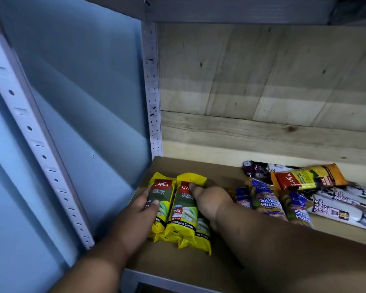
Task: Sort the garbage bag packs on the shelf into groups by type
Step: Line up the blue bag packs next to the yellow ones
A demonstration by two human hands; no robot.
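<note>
- Left hand grips left yellow pack, thumb across its front.
- Right hand holds middle yellow pack, thumb on its top.
- Both packs lie side by side, touching, at shelf left end.
- Blue packs, orange pack, white packs heaped to the right.

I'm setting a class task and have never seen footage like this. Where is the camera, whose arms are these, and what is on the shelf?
There is no machine here. A person wears one wide-angle camera on the head, and it looks down at their own arms. The left hand and right hand each grip the yellow packs, which lie side by side at the left of the shelf. To the right lies a mixed heap: blue packs, an orange pack and white packs.
</note>
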